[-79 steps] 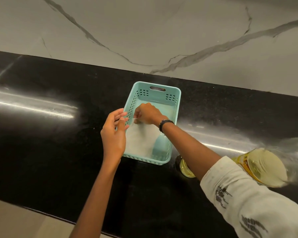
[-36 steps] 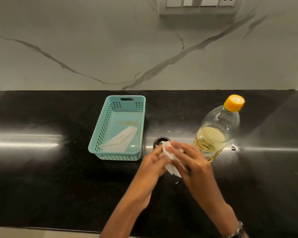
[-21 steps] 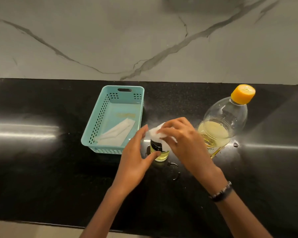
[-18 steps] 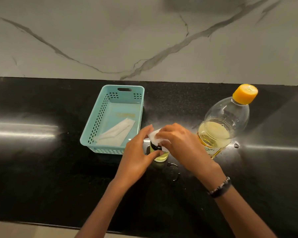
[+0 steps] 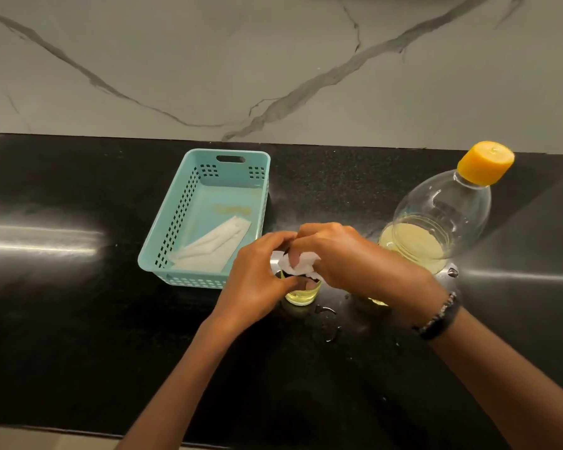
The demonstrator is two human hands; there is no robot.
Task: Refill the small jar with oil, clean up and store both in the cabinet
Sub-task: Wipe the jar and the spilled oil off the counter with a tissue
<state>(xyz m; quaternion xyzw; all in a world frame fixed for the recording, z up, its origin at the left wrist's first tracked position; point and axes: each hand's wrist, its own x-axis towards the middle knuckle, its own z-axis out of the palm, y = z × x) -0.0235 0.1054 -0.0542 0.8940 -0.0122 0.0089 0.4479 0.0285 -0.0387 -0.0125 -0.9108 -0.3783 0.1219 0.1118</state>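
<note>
A: Small jar (image 5: 301, 295): one, upright, long axis vertical, mouth up, on the black bench (image 5: 78, 336) just right of the teal basket (image 5: 176, 222).

B: Hands?

A: Left hand (image 5: 257, 287) grips the jar's side, fingers curled; right hand (image 5: 345, 254) pinches one crumpled tissue (image 5: 301, 264) at its top.

B: Other items?

A: One upright oil bottle (image 5: 436, 222), orange cap (image 5: 485, 162); folded tissues (image 5: 208, 251) lie in the basket.

Glossy black speckled stone countertop (image 5: 78, 319) against a veined marble wall, perforated turquoise plastic basket (image 5: 176, 228) left of centre, small glass jar of yellow oil (image 5: 301, 295) just beside it, clear orange-capped plastic oil bottle (image 5: 436, 228) to the right, wet droplets (image 5: 329, 319) near the jar.
</note>
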